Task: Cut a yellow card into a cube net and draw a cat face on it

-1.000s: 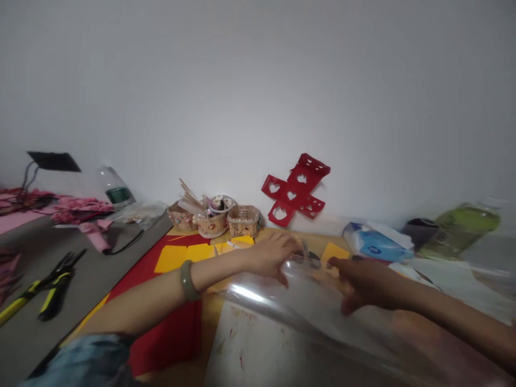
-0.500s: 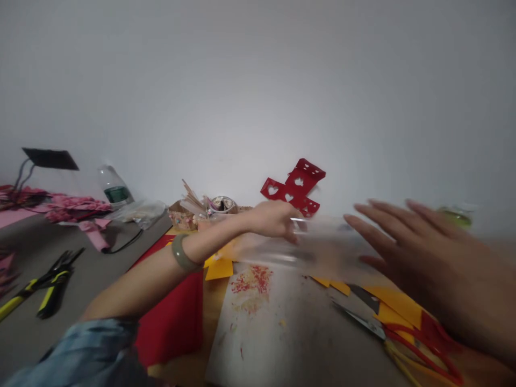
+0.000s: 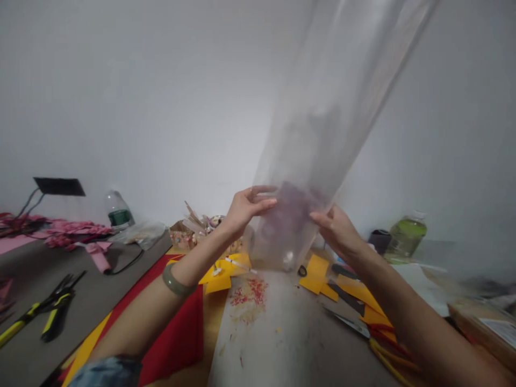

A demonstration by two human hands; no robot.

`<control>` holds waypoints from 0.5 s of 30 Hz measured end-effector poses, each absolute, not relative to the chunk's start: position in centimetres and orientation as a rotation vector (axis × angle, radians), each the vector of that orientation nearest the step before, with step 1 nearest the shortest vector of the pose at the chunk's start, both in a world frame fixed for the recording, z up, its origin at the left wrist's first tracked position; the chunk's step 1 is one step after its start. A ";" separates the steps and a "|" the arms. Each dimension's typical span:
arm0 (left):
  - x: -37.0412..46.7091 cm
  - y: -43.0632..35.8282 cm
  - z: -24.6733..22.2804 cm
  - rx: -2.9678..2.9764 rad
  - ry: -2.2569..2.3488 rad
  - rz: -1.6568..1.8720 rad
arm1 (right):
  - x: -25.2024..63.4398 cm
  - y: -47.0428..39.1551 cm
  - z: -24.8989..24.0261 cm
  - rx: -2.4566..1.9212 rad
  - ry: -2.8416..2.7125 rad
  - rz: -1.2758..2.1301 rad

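A long, translucent plastic bag (image 3: 310, 140) rises from the work board up past the top of the view, leaning right and smeared by motion. My left hand (image 3: 252, 207) pinches its left edge low down between thumb and fingers. On the opposite edge my right hand (image 3: 334, 226) has its thumb in front and its other fingers mostly hidden behind the plastic. Dim purplish-red shapes show through the bag between my hands. Under it lies a pale board (image 3: 258, 333) with red and yellow specks.
Scissors (image 3: 349, 324) and yellow paper pieces (image 3: 316, 274) lie right of the board. Red paper (image 3: 181, 328) is under my left forearm. Yellow-handled pliers (image 3: 52, 309) rest at left. A bottle of green liquid (image 3: 407, 236) stands back right, a clear bottle (image 3: 119, 209) back left.
The plastic has swung from lying low across the board to standing tall. My right hand, spread and apart before, has come in to grip its right edge. The red heart cut-out is now behind the plastic.
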State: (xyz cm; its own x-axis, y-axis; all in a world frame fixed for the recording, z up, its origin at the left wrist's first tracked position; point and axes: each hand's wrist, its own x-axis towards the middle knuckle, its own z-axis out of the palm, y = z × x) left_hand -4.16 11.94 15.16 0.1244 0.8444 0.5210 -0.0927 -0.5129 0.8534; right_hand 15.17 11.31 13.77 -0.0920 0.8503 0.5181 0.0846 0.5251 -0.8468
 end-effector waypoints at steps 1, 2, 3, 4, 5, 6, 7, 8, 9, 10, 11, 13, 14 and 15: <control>-3.8 12.0 14.9 1.614 0.743 1.527 | 14.7 11.5 13.9 -0.804 -1.512 0.765; -3.5 12.1 14.6 1.617 0.746 1.564 | 14.2 11.7 13.9 -0.793 -1.465 0.734; -3.2 12.3 14.3 1.615 0.754 1.605 | 13.8 11.7 13.8 -0.793 -1.411 0.695; -2.9 12.5 14.0 1.612 0.769 1.652 | 13.4 11.8 13.6 -0.795 -1.357 0.652; -2.6 12.8 13.7 1.610 0.789 1.698 | 13.1 11.8 13.5 -0.799 -1.313 0.613; -2.3 13.0 13.4 1.612 0.812 1.742 | 12.7 11.9 13.4 -0.803 -1.281 0.581; -1.9 13.2 13.1 1.617 0.838 1.782 | 12.5 12.0 13.3 -0.809 -1.256 0.552; -1.5 13.4 12.8 1.623 0.869 1.819 | 12.2 12.2 13.3 -0.819 -1.235 0.526; -1.1 13.5 12.5 1.627 0.908 1.855 | 12.0 12.4 13.2 -0.833 -1.213 0.502; -0.6 13.5 12.3 1.628 0.955 1.888 | 11.7 12.5 13.2 -0.853 -1.188 0.477; 0.0 13.5 12.1 1.623 1.010 1.918 | 11.4 12.7 13.1 -0.874 -1.158 0.452; 1.1 13.4 11.9 1.610 1.128 1.959 | 10.6 12.8 12.9 -0.896 -1.110 0.419; 1.7 13.3 11.8 1.611 1.179 1.965 | 10.2 12.9 12.7 -0.886 -1.102 0.418; 2.1 13.2 11.7 1.618 1.221 1.965 | 9.8 12.9 12.5 -0.862 -1.109 0.431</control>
State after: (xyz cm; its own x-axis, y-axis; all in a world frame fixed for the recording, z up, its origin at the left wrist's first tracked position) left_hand 2.13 13.22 11.72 -0.3091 0.7015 0.6421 0.2649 -0.5850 0.7666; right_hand 9.81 12.89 12.52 0.4111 0.6894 0.5964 0.1063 0.6135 -0.7825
